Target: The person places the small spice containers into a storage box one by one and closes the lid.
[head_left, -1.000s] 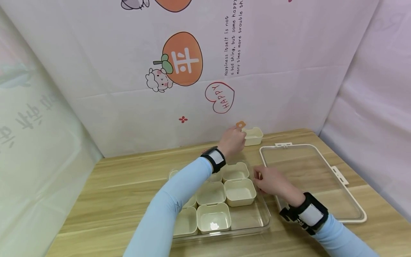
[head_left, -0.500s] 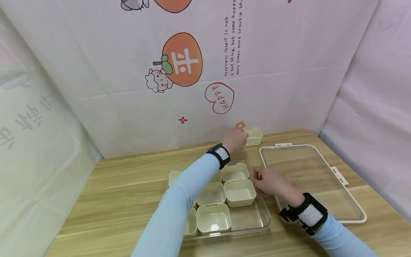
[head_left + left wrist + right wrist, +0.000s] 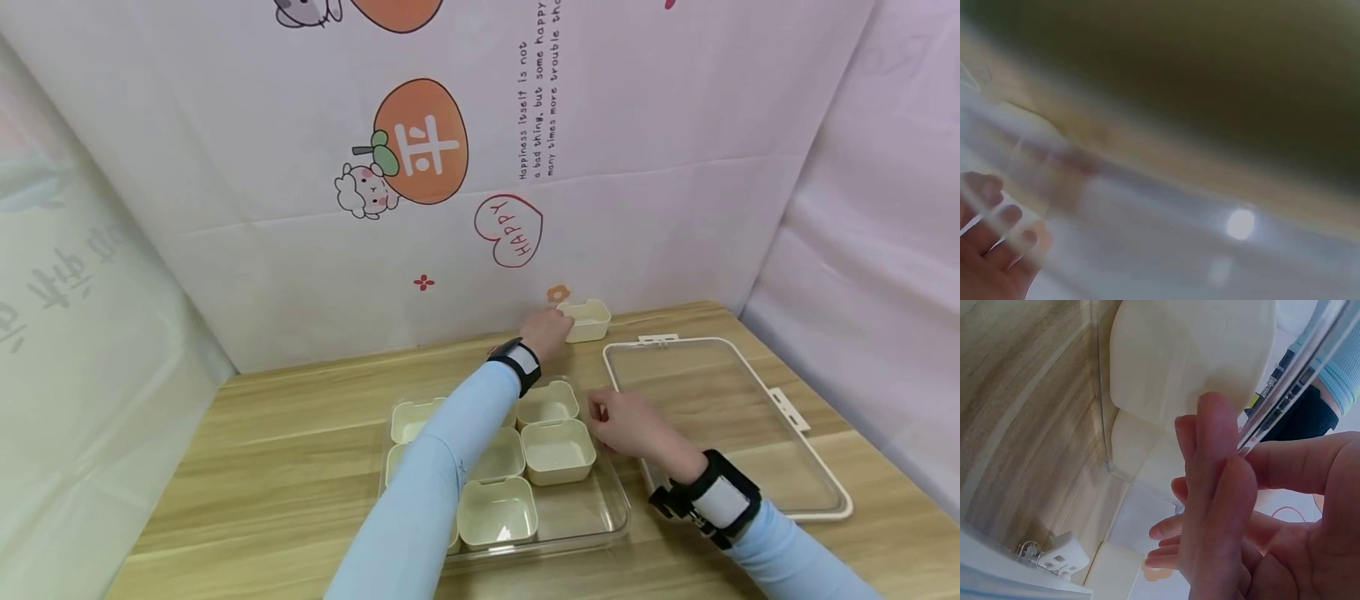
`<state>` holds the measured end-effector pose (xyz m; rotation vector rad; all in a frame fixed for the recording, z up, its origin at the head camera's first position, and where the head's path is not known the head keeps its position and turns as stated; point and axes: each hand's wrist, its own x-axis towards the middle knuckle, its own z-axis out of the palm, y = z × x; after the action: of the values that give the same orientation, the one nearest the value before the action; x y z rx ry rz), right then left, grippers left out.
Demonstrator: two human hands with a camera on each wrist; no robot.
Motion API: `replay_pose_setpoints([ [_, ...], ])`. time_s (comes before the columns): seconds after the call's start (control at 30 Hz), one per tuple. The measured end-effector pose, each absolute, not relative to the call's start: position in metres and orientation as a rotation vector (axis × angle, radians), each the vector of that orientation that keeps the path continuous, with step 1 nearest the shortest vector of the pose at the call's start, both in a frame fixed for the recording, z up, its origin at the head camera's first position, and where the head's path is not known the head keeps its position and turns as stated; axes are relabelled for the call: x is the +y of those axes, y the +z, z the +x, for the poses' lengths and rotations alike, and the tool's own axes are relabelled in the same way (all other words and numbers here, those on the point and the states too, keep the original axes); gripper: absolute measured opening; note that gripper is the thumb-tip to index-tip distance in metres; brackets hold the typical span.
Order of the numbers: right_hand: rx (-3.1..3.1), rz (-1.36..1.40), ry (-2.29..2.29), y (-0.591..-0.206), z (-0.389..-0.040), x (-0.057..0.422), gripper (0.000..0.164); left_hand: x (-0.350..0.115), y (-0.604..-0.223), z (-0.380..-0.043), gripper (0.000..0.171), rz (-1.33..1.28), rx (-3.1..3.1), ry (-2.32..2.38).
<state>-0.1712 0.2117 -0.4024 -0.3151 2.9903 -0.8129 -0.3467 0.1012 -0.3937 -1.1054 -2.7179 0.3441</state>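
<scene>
My left hand reaches across the tray to the back of the table, fingertips right at the left end of a small cream box. In the left wrist view, the fingers of that hand are loosely bent and spread. My right hand is at the right side of a clear plastic tray. Its thumb and fingers pinch the tray's rim in the right wrist view. Several cream boxes stand in rows inside the tray, some hidden under the left sleeve.
A clear lid with a white frame and clips lies on the wooden table, right of the tray and partly under the right wrist. A printed white cloth hangs along the table's back edge, close behind the lone box.
My left hand has shifted slightly to the right, and its forearm has swung right, uncovering boxes at the tray's left. The right hand keeps its place on the rim.
</scene>
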Motion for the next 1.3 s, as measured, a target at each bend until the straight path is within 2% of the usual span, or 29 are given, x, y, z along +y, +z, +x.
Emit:
replay_pose_setpoints([
  [0.23, 2.989, -0.32, -0.811, -0.401, -0.17, 0.211, 0.015, 0.107, -0.396, -0.352, 0.028, -1.153, -2.761, 0.384],
  [0.63, 2.98, -0.297, -0.817, -0.403, -0.17, 0.21, 0.016, 0.109, -0.387, -0.348, 0.024, -1.161, -2.774, 0.472],
  [1.3, 3.01, -0.295, -0.776, -0.403, -0.17, 0.21, 0.016, 0.111, -0.389, -0.344, 0.024, -1.117, -2.872, 0.334],
])
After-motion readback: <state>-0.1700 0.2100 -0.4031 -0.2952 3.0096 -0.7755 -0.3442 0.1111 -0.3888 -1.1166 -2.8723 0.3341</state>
